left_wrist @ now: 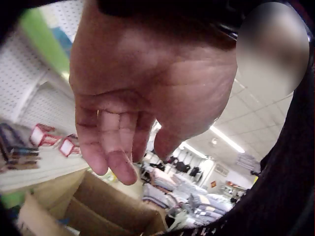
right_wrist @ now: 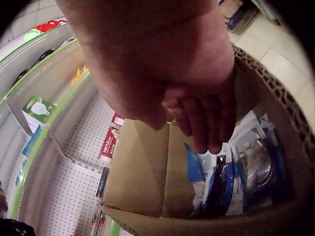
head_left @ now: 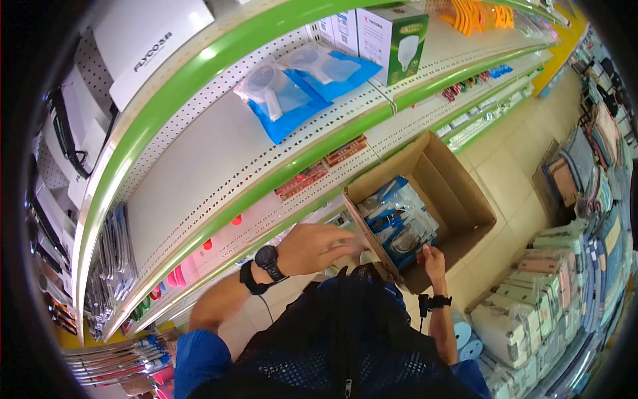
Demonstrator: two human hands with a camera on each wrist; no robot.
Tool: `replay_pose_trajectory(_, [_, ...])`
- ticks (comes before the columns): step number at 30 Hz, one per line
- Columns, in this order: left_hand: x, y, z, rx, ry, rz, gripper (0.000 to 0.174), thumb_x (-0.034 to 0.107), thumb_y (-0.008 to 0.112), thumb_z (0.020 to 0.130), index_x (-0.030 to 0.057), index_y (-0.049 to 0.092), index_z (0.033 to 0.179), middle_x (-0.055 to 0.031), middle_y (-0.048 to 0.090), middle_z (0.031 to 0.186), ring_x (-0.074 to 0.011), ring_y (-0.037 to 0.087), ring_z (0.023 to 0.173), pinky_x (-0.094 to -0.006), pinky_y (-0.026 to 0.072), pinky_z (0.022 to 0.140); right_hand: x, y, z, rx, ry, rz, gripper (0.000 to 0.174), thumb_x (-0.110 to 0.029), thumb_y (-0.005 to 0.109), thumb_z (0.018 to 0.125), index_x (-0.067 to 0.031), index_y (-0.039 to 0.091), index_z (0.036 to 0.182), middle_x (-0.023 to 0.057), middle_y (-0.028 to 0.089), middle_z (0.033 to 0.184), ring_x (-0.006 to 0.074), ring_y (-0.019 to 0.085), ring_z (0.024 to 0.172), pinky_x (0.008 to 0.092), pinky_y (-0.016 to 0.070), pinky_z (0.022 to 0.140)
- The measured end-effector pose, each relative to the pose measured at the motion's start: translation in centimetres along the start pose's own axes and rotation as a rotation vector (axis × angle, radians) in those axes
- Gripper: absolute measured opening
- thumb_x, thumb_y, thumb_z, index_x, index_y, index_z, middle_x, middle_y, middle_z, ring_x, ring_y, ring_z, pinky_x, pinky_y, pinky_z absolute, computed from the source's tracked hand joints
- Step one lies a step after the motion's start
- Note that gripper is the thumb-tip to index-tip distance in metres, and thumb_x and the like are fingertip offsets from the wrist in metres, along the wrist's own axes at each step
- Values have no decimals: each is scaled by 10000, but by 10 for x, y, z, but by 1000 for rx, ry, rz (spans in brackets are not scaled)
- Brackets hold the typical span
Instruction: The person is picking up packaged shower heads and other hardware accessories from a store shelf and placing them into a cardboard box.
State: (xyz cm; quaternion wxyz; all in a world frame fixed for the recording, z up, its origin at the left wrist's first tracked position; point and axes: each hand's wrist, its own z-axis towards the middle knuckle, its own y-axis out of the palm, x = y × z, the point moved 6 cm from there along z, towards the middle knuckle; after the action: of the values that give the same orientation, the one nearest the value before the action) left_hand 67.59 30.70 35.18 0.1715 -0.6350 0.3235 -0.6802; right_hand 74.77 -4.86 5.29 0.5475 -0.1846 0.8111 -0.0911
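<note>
My left hand (head_left: 316,249), with a black watch (head_left: 269,263) on its wrist, hovers beside the cardboard box (head_left: 458,179) on the shelf side. Its fingers are relaxed, with nothing held. Over the box's near side is my right hand (head_left: 433,266), a black strap on its wrist. In the right wrist view its loosely extended fingers (right_wrist: 211,132) hang right at the packets. These blue-and-clear plastic packets (head_left: 399,223) lie piled in the box, some with pale, curved parts inside. Two similar bags (head_left: 282,100), each with a white round-headed, handled item, lie on the shelf.
The white perforated shelf (head_left: 193,146) has a green front edge. A light bulb carton (head_left: 392,43) and orange items (head_left: 472,16) stand farther along it. Red boxes (head_left: 302,181) sit on a lower shelf. Wrapped stacks of goods (head_left: 525,292) line the tiled aisle at right.
</note>
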Motion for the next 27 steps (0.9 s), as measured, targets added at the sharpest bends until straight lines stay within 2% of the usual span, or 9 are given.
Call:
replay_pose_trajectory(5, [-133, 58, -77, 85, -338, 105, 253, 231, 706, 874, 59, 691, 1060, -120, 699, 815, -229, 673, 680, -326, 529, 631, -17, 11, -5, -98, -10, 1, 327, -302, 587, 969, 5, 657, 880, 79, 677, 709, 132, 618, 616, 280, 474, 555])
replay_pose_trajectory(10, [-256, 137, -186, 162, -665, -75, 213, 240, 652, 889, 45, 701, 958, -117, 699, 778, -228, 678, 685, -321, 535, 625, -6, 20, 2, -121, 9, -42, 308, -271, 597, 958, 6, 652, 834, 58, 650, 680, 120, 592, 602, 278, 453, 545])
replay_pose_trajectory(12, [-302, 187, -248, -75, -1041, -206, 223, 252, 623, 873, 50, 714, 903, -89, 718, 771, -215, 695, 658, -330, 546, 647, -7, 20, 4, -145, 14, -98, 306, -261, 601, 954, 8, 650, 816, 52, 638, 665, 117, 583, 594, 278, 447, 542])
replay_pose_trajectory(14, [-339, 237, -338, -189, -963, -65, 285, 322, 607, 870, 61, 718, 845, -84, 720, 765, -205, 692, 637, -314, 549, 649, -20, 19, -6, -140, 42, -80, 310, -250, 602, 952, 9, 640, 785, 44, 612, 634, 117, 567, 579, 278, 438, 535])
replay_pose_trajectory(16, [-330, 243, -368, -132, -1081, -177, 366, 401, 594, 864, 64, 727, 807, -153, 722, 810, -235, 709, 684, -349, 555, 656, -19, 18, -6, -122, 6, -128, 303, -244, 602, 951, 11, 639, 792, 46, 607, 621, 117, 567, 570, 280, 443, 533])
replay_pose_trajectory(19, [-342, 279, -427, -314, -1068, 218, 370, 399, 578, 865, 66, 720, 787, -207, 704, 817, -284, 712, 768, -407, 552, 680, -10, 21, -2, -133, -3, -116, 293, -235, 604, 949, 8, 636, 789, 47, 615, 630, 118, 573, 571, 284, 448, 536])
replay_pose_trajectory(22, [-333, 282, -437, -256, -1049, 66, 326, 370, 574, 872, 83, 720, 824, -219, 684, 797, -323, 693, 846, -448, 536, 704, 5, 25, 0, -182, 95, -141, 268, -250, 623, 927, 11, 679, 910, 86, 656, 666, 148, 622, 609, 310, 486, 595])
replay_pose_trajectory(25, [-314, 262, -393, -297, -777, 222, 264, 306, 561, 886, 91, 716, 884, -218, 672, 793, -321, 687, 812, -449, 527, 685, -9, 27, 0, -218, 82, -243, 265, -247, 627, 918, 12, 682, 943, 134, 689, 740, 230, 657, 659, 347, 501, 632])
replay_pose_trajectory(27, [-317, 253, -373, -199, -543, 278, 214, 226, 564, 910, 73, 706, 953, -184, 686, 795, -272, 690, 705, -407, 526, 590, -37, 29, 6, -217, -175, -407, 245, -237, 641, 918, 2, 684, 947, 88, 651, 685, 164, 632, 642, 333, 495, 605])
